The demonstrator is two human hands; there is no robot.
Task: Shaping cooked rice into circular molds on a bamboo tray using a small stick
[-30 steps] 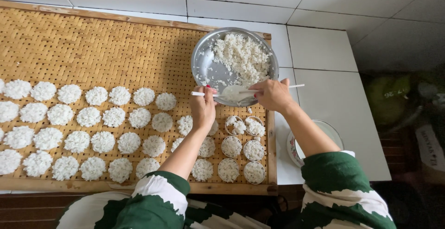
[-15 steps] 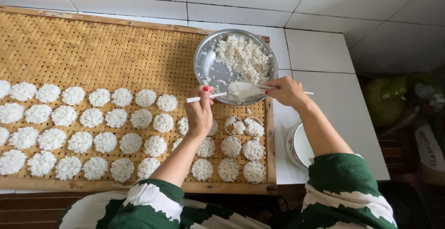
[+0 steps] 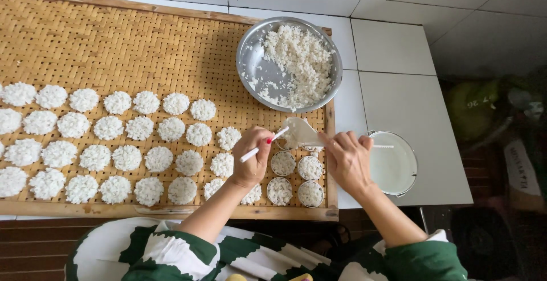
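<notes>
The right hand point(image 3: 348, 161) grips a white plastic rice paddle point(image 3: 302, 133) by its handle, the blade loaded and hovering just above four small round ring moulds point(image 3: 296, 177) packed with white cooked rice at the near right corner of the woven bamboo drying tray point(image 3: 114, 42). The left hand point(image 3: 252, 157) is closed around a thin white stick point(image 3: 263, 144), its tip touching the paddle blade as if to push grains off. The likeliest slip is that sticky rice drops in a clump beside a ring rather than into it, or lands on the neighbouring round white rice cakes point(image 3: 114, 138) laid in rows across the tray, since the nearest cakes sit just beside the left wrist. That wrist lies over a cake or two and could flatten them. The rings stand close to the tray's wooden edge, so a nudge might tip one off toward the person's lap. Behind the paddle stands a round steel bowl of loose rice point(image 3: 289, 63), near enough to be knocked. A small white-rimmed pot of cloudy liquid point(image 3: 393, 164) sits on the white tiled desk point(image 3: 399, 47) just beside the right hand, where an elbow swing could spill it.
</notes>
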